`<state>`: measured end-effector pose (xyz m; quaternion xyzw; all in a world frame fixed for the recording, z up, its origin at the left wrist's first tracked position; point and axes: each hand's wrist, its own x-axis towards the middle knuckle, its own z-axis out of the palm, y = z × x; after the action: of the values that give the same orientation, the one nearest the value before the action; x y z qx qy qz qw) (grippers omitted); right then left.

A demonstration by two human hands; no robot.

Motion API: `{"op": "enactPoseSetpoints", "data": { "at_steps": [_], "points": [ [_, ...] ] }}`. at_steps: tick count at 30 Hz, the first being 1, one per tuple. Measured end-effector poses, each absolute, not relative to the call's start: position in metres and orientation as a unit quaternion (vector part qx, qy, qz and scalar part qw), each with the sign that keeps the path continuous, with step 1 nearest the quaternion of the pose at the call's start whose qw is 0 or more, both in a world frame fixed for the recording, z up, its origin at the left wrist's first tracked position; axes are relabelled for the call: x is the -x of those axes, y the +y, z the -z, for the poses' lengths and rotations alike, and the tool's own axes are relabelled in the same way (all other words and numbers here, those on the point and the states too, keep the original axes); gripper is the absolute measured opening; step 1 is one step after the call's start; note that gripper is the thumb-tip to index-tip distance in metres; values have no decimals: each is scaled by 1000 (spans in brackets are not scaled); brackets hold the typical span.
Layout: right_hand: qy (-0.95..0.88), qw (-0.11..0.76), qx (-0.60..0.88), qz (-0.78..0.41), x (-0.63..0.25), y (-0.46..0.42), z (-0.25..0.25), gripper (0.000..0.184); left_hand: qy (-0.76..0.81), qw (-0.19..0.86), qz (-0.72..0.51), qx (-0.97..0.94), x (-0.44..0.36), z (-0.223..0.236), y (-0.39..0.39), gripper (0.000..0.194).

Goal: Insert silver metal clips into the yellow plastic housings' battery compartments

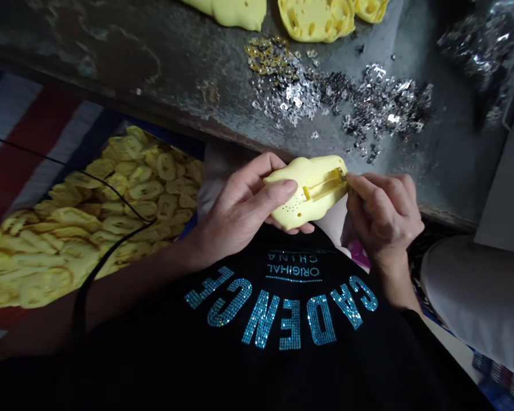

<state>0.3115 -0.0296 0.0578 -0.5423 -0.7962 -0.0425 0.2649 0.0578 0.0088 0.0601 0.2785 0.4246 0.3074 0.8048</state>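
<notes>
My left hand grips a yellow plastic shell with its thumb on top and fingers beneath. The shell has a rectangular battery compartment and a patch of small round holes near my thumb. At the compartment's right end, my right hand is closed in a pinch, thumb and forefinger touching a small metal contact piece. Most of that piece is hidden by the fingertips.
Loose metal contact pieces lie heaped on the worn dark table. Several yellow shells sit at its far edge. A clear plastic bag of metal pieces is at right. Many yellow shells fill a striped sack on the left; a black cord crosses it.
</notes>
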Motion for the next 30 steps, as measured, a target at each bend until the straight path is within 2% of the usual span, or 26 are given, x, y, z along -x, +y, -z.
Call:
{"op": "enactPoseSetpoints", "data": {
  "at_steps": [8, 16, 21, 30],
  "points": [
    [-789, 284, 545, 11, -313, -31, -62, 35, 405, 794, -339, -300, -58, -63, 5, 28],
    [-697, 368, 576, -216, -321, -15, -64, 12, 421, 772, -320, -353, -55, -68, 2, 35],
    [-652, 378, 557, -349, -330, -4, -52, 30, 417, 746, -305, -420, -53, -74, 0, 36],
    [-618, 353, 571, -409, -328, -4, -47, 53, 423, 700, -278, -503, -48, -70, -3, 29]
  ]
}}
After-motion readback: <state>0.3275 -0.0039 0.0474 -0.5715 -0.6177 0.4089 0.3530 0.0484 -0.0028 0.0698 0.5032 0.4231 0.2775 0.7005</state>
